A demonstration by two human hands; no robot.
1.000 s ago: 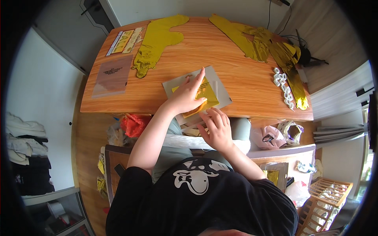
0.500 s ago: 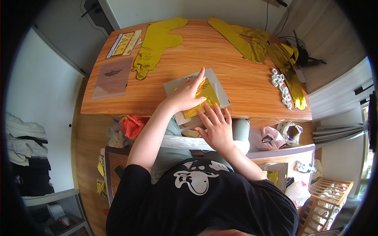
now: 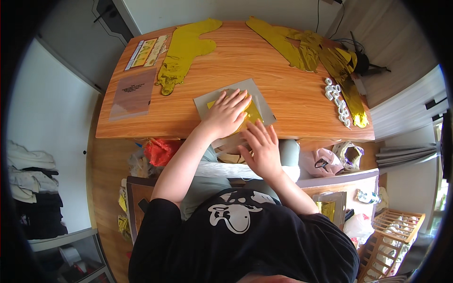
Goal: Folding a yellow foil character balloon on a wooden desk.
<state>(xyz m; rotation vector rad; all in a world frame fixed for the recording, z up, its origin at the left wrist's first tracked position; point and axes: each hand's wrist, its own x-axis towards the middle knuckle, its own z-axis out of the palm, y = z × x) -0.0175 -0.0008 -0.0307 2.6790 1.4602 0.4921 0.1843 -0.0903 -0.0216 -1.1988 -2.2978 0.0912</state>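
Observation:
A folded gold foil piece (image 3: 254, 112), probably a foil balloon like the larger ones on the table, lies on a greyish clear plastic bag (image 3: 261, 96) at the front edge of the table. My left hand (image 3: 226, 113) is spread flat over the foil and hides much of it. My right hand (image 3: 263, 148), fingers apart and bent a little, hovers by the foil's near right corner; whether its fingertips touch the bag is unclear. The near end of the bag hangs past the table edge above my lap.
Flat gold foil balloons lie at the back left (image 3: 186, 49) and back right (image 3: 295, 45) of the wooden table (image 3: 236, 56). Small white ribbon rolls (image 3: 340, 106) cluster on the right. A printed clear bag (image 3: 132, 94) and a picture card (image 3: 145, 53) lie on the left.
My left hand has turned from edge-on to palm down and pressed flat on the gold foil. My right hand has drawn slightly back toward me.

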